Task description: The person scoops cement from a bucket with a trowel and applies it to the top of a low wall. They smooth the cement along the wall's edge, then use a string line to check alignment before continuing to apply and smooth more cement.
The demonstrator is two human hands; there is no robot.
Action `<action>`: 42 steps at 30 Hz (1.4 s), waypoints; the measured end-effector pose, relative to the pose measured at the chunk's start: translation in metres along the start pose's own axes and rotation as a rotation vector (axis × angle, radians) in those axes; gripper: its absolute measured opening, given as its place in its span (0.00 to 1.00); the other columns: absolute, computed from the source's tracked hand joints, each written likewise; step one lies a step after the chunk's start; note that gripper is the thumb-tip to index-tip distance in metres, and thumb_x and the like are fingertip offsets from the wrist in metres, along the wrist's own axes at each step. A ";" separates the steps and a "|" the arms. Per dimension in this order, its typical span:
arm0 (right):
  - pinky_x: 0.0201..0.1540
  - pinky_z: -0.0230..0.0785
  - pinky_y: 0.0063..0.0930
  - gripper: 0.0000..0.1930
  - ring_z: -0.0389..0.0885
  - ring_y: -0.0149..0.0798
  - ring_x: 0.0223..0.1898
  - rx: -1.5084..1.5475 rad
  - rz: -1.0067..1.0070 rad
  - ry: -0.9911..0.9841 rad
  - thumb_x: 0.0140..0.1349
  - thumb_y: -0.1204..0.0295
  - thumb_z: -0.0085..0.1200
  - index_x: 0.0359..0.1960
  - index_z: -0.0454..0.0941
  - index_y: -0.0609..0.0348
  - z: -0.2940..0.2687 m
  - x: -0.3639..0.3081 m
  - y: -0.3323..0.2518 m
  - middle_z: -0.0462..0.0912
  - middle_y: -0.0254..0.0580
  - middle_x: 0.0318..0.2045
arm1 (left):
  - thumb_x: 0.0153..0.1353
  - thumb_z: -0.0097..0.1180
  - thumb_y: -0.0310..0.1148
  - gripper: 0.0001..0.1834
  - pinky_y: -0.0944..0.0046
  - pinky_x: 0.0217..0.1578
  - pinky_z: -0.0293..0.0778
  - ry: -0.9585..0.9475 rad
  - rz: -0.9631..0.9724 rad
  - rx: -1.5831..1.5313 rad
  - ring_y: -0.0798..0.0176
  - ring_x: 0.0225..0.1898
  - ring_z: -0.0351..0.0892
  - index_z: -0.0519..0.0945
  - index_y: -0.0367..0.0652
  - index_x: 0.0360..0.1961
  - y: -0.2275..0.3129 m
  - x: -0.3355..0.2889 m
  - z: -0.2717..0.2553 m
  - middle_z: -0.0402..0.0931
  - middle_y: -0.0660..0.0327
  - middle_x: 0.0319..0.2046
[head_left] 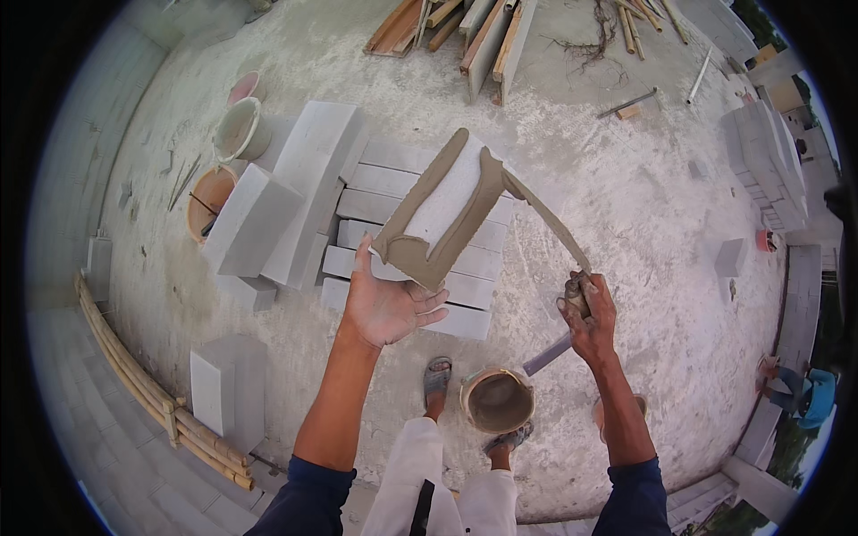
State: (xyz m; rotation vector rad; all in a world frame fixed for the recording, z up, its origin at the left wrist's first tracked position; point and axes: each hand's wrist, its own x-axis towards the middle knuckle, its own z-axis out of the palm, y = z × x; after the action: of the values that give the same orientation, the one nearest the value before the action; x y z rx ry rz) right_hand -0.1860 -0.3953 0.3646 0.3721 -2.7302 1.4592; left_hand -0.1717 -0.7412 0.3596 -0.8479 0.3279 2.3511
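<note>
A white block [450, 198] is raised over a row of stacked blocks, with grey mortar [466, 218] spread along its long edges and near end. My left hand [386, 302] is at that near end, palm up and fingers spread, thumb along the block's left corner. Whether it bears the block's weight I cannot tell. My right hand [590, 314] is closed around the mortar-caked grip of a trowel. Its long narrow blade [547, 219], smeared with mortar, reaches the block's far right corner. Below my right hand, a greyish-purple bar [547, 355] slants toward a bucket of mortar [497, 401].
The bucket stands between my sandalled feet. White blocks [308, 165] and several buckets [241, 129] lie to the left, near bamboo poles [152, 380]. Boards [487, 45] lie at the far side. More blocks [764, 161] and a person in blue [815, 397] are at the right.
</note>
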 end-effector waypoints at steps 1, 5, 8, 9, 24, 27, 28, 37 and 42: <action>0.40 0.73 0.36 0.18 0.78 0.46 0.38 -0.052 -0.079 0.013 0.54 0.84 0.61 0.47 0.73 0.70 -0.002 0.023 0.006 0.76 0.50 0.42 | 0.50 0.41 0.83 0.66 0.40 0.68 0.49 -0.004 0.002 0.019 0.40 0.66 0.55 0.55 0.31 0.70 0.001 0.000 0.000 0.66 0.42 0.58; 0.42 0.74 0.40 0.16 0.79 0.52 0.40 -0.109 -0.242 -0.053 0.54 0.84 0.60 0.46 0.73 0.70 0.010 0.088 0.032 0.76 0.52 0.44 | 0.51 0.40 0.83 0.64 0.37 0.66 0.50 0.014 0.009 0.005 0.41 0.63 0.56 0.55 0.33 0.70 -0.001 0.001 0.001 0.66 0.42 0.57; 0.42 0.73 0.41 0.16 0.78 0.55 0.41 -0.174 -0.309 -0.093 0.54 0.83 0.59 0.45 0.73 0.69 0.024 0.108 0.053 0.76 0.52 0.44 | 0.51 0.40 0.82 0.62 0.35 0.65 0.50 0.020 0.011 0.003 0.40 0.60 0.58 0.57 0.36 0.70 -0.005 0.005 0.003 0.66 0.44 0.57; 0.42 0.73 0.42 0.16 0.78 0.56 0.41 -0.171 -0.312 -0.089 0.54 0.84 0.59 0.45 0.73 0.69 0.029 0.110 0.061 0.76 0.53 0.44 | 0.52 0.40 0.82 0.62 0.33 0.65 0.50 0.007 0.006 -0.006 0.40 0.60 0.58 0.57 0.36 0.70 -0.005 0.005 0.004 0.65 0.44 0.58; 0.50 0.75 0.49 0.20 0.82 0.63 0.46 -0.428 1.113 -0.469 0.52 0.64 0.58 0.43 0.82 0.65 0.036 -0.280 0.125 0.84 0.59 0.42 | 0.67 0.37 0.64 0.38 0.34 0.58 0.67 0.153 0.229 -0.162 0.42 0.60 0.69 0.64 0.48 0.68 0.001 0.031 0.023 0.65 0.48 0.62; 0.50 0.76 0.50 0.21 0.83 0.65 0.43 -0.154 1.226 -0.435 0.53 0.62 0.58 0.42 0.82 0.68 0.069 -0.380 0.133 0.85 0.63 0.38 | 0.67 0.41 0.60 0.35 0.36 0.55 0.71 0.292 0.223 -0.114 0.41 0.58 0.70 0.67 0.48 0.66 -0.002 0.039 0.028 0.66 0.48 0.61; 0.51 0.75 0.50 0.22 0.83 0.64 0.44 -0.193 1.175 -0.520 0.54 0.61 0.58 0.43 0.82 0.68 0.080 -0.401 0.141 0.84 0.64 0.39 | 0.66 0.42 0.58 0.34 0.37 0.54 0.72 0.309 0.198 -0.133 0.41 0.58 0.69 0.68 0.47 0.65 -0.003 0.041 0.029 0.66 0.49 0.61; 0.51 0.74 0.50 0.23 0.81 0.63 0.48 -0.173 1.108 0.006 0.55 0.60 0.55 0.48 0.79 0.66 0.053 -0.486 0.078 0.83 0.65 0.43 | 0.50 0.57 0.57 0.39 0.47 0.42 0.81 0.573 0.133 -0.169 0.41 0.53 0.68 0.72 0.38 0.56 -0.009 0.052 0.025 0.66 0.43 0.50; 0.54 0.75 0.47 0.21 0.82 0.61 0.48 -0.256 1.424 0.313 0.53 0.64 0.54 0.45 0.84 0.63 -0.019 -0.667 0.040 0.83 0.64 0.45 | 0.55 0.46 0.62 0.27 0.43 0.41 0.75 0.625 0.114 0.331 0.49 0.49 0.72 0.80 0.58 0.46 -0.052 0.035 0.028 0.77 0.63 0.45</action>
State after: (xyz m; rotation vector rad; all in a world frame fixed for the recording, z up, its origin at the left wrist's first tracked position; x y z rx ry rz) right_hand 0.4516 -0.2258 0.2545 -1.9168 -2.7175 0.9383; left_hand -0.1746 -0.6728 0.3577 -1.4023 1.0103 1.9895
